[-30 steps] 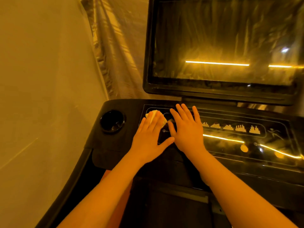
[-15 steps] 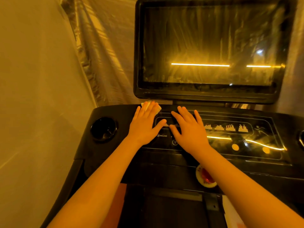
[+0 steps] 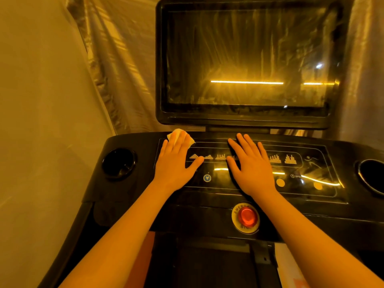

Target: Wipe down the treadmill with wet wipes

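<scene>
The small white crumpled wet wipe (image 3: 173,133) lies at the far left corner of the glossy black treadmill console (image 3: 133,190), just below the big dark streaked screen (image 3: 245,59). Its edges poke out past my fingertips. My left hand (image 3: 176,163) lies flat on top of it, fingers straight and close together and thumb out to the side, pressing the wipe onto the panel. My right hand (image 3: 251,165) rests palm down on the middle of the panel with its fingers slightly spread, holding nothing. The round red emergency stop button (image 3: 246,217) sits nearer me, below my right wrist.
</scene>
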{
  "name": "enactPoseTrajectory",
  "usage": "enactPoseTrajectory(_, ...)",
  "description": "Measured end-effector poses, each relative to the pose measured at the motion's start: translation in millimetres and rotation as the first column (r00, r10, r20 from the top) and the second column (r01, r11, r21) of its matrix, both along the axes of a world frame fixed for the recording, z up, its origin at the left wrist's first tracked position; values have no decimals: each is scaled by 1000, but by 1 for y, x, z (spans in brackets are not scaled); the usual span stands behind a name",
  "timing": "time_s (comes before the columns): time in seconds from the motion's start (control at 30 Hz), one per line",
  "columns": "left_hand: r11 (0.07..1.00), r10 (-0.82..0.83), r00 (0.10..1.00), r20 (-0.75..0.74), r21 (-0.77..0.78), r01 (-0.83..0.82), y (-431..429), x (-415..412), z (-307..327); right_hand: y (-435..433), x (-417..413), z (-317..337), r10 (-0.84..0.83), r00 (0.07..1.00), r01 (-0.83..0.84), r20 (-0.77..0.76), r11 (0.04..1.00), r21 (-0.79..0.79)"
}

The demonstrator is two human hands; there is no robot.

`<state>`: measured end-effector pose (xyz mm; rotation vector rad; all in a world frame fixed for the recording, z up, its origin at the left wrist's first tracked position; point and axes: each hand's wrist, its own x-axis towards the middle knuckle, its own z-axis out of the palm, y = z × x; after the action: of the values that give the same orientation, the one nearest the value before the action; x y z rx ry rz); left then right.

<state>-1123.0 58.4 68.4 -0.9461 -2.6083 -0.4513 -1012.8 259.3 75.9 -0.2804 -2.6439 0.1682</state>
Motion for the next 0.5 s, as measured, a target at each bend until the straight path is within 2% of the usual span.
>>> enactPoseTrajectory(0.17, 1000, 16, 998, 54, -15, -16, -2, 31, -9, -1, 0, 0, -10, 1000, 10, 12, 1000, 3)
enactPoseTrajectory(0.5, 997, 79, 996, 49, -25, -77, -18, 114, -39, -2, 2, 0, 4, 1000, -4, 17, 1000, 11)
